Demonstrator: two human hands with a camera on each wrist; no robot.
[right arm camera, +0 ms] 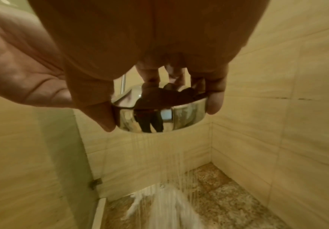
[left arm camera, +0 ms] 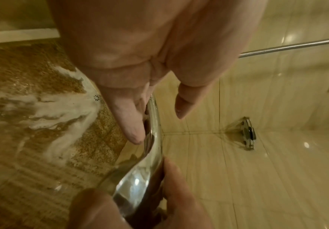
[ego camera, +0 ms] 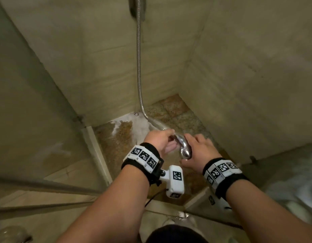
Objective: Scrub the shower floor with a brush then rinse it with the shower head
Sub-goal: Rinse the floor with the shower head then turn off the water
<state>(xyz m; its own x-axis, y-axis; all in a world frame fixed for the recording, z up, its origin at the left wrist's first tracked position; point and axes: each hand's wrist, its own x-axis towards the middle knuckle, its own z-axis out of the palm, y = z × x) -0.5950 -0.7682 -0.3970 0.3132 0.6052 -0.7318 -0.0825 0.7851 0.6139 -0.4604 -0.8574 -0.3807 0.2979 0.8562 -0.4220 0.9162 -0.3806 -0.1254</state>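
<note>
My right hand point(ego camera: 199, 149) grips the round chrome shower head point(ego camera: 184, 148) by its rim, thumb on one side and fingers on the other point(right arm camera: 215, 102). Water streams point(right arm camera: 169, 170) fall from it onto the brown speckled shower floor point(ego camera: 178, 116). My left hand point(ego camera: 162, 140) lies with straight fingers point(left arm camera: 128, 117) along the chrome handle point(left arm camera: 153, 139), its thumb apart from it. White foam point(ego camera: 139, 123) spreads on the floor near the small drain point(ego camera: 136, 114). The metal hose point(ego camera: 138, 67) hangs down the back wall to the handle. No brush is in view.
Beige tiled walls close the stall at the back and right. A glass panel point(ego camera: 37, 102) and a raised white threshold point(ego camera: 97, 151) bound it on the left. A chrome wall fitting point(left arm camera: 247, 133) sits on the tiles. The wall bracket point(ego camera: 134, 6) is at the top.
</note>
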